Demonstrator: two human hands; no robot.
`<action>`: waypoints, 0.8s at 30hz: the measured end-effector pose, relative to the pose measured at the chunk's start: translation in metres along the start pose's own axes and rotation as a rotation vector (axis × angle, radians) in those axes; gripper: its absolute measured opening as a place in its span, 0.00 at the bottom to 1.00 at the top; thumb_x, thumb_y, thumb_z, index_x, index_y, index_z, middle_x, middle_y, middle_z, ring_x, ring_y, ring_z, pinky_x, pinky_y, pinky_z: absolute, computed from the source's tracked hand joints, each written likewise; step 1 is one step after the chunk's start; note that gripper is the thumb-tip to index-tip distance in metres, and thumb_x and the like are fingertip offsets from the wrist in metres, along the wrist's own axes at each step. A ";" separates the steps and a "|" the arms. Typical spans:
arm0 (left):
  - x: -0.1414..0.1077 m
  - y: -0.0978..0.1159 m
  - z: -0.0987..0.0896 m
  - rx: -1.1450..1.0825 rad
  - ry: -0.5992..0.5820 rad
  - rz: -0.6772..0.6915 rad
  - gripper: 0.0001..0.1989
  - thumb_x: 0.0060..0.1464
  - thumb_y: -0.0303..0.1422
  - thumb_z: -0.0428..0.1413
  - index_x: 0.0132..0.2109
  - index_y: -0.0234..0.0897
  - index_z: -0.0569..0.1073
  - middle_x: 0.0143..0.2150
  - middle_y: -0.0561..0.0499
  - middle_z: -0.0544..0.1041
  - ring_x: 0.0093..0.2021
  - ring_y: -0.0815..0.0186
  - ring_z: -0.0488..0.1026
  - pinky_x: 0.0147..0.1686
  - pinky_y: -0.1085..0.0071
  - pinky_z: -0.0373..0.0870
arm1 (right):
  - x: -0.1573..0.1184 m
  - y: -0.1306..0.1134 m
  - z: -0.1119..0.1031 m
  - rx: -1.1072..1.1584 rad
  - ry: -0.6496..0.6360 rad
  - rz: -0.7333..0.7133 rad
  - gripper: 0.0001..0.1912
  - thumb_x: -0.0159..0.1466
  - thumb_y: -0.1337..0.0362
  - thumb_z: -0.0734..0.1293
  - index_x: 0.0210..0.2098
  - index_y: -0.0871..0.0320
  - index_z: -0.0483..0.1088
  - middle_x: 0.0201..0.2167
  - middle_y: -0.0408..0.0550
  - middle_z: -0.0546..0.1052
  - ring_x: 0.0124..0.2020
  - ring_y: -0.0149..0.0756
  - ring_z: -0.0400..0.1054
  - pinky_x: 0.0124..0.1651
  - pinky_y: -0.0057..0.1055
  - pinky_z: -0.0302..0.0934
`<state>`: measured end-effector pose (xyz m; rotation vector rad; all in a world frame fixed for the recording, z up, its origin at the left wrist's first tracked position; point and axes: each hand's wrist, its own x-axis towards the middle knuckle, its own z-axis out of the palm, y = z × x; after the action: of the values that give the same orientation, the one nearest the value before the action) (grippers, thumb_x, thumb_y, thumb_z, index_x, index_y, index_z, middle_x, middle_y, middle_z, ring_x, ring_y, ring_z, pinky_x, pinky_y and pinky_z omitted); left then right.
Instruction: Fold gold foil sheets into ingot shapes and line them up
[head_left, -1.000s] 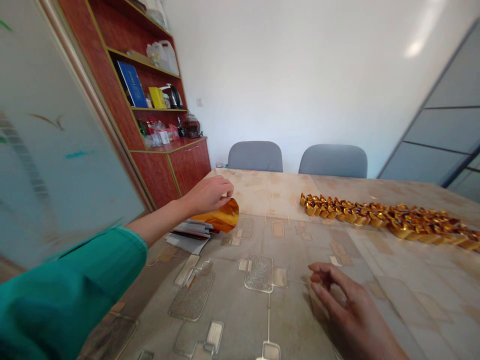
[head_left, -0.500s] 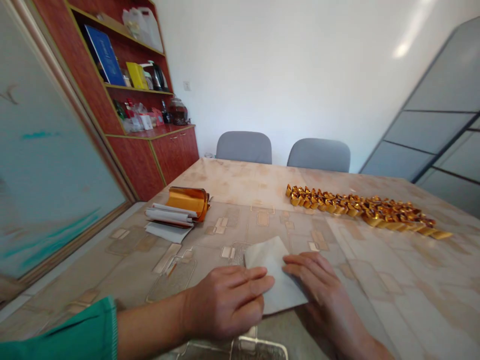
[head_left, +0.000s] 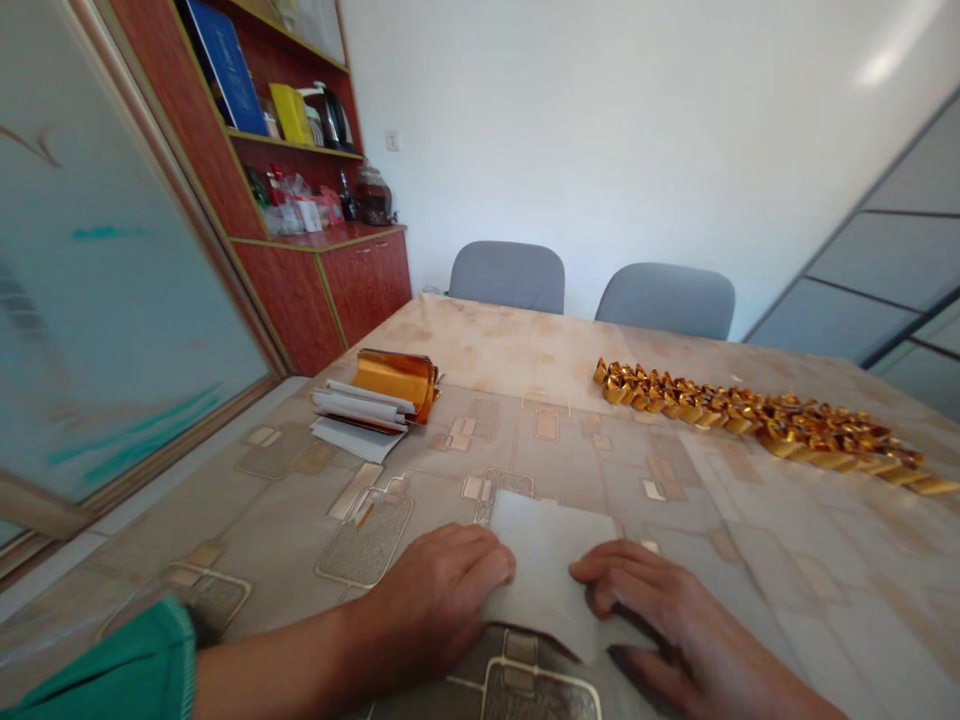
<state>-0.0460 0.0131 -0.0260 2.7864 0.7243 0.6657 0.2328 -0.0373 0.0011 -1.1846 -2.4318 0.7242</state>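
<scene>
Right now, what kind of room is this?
It might be a dining room or a meeting room; I can't tell which. There's a big patterned table, two grey chairs on its far side, and a reddish cabinet holding a kettle and a big jar.

No words, brands or numbers are reading legibly anywhere. Inside the red-brown cabinet (head_left: 276, 300), a blue folder (head_left: 225, 65) is bearing faint pale marks, too small to make out. On the cabinet's lower ledge, small packages (head_left: 309, 215) are looking too blurred for reading. Left of the cabinet, a glass panel (head_left: 135, 335) is carrying teal and brown strokes, forming no recognisable letters.
</scene>
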 end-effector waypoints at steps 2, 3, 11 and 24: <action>0.004 -0.002 0.001 -0.051 -0.023 -0.075 0.06 0.55 0.29 0.55 0.41 0.37 0.69 0.38 0.48 0.79 0.38 0.61 0.76 0.38 0.68 0.72 | 0.001 0.005 -0.002 0.073 0.028 0.039 0.08 0.62 0.74 0.64 0.38 0.55 0.66 0.46 0.51 0.75 0.50 0.41 0.68 0.51 0.38 0.65; 0.006 -0.003 0.001 -0.069 -0.027 -0.100 0.07 0.55 0.30 0.56 0.42 0.38 0.69 0.38 0.49 0.79 0.37 0.61 0.75 0.36 0.68 0.71 | 0.001 0.007 -0.003 0.100 0.051 0.057 0.05 0.65 0.71 0.64 0.38 0.55 0.67 0.44 0.50 0.76 0.48 0.41 0.68 0.49 0.38 0.65; 0.016 -0.010 0.004 -0.074 -0.024 -0.245 0.09 0.63 0.33 0.52 0.50 0.41 0.71 0.38 0.51 0.80 0.36 0.64 0.77 0.36 0.71 0.71 | 0.008 0.023 0.005 0.063 0.270 0.195 0.12 0.71 0.61 0.59 0.35 0.55 0.72 0.35 0.48 0.75 0.39 0.40 0.68 0.41 0.36 0.63; 0.020 -0.020 0.008 0.113 0.126 -0.177 0.18 0.64 0.29 0.49 0.60 0.39 0.65 0.55 0.44 0.76 0.49 0.59 0.75 0.47 0.63 0.74 | 0.013 0.032 0.025 -0.333 0.466 0.262 0.11 0.64 0.63 0.65 0.26 0.53 0.62 0.27 0.45 0.69 0.29 0.40 0.64 0.31 0.35 0.58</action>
<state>-0.0352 0.0398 -0.0319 2.7557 1.0497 0.7935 0.2328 -0.0177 -0.0374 -1.6088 -2.0698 0.0772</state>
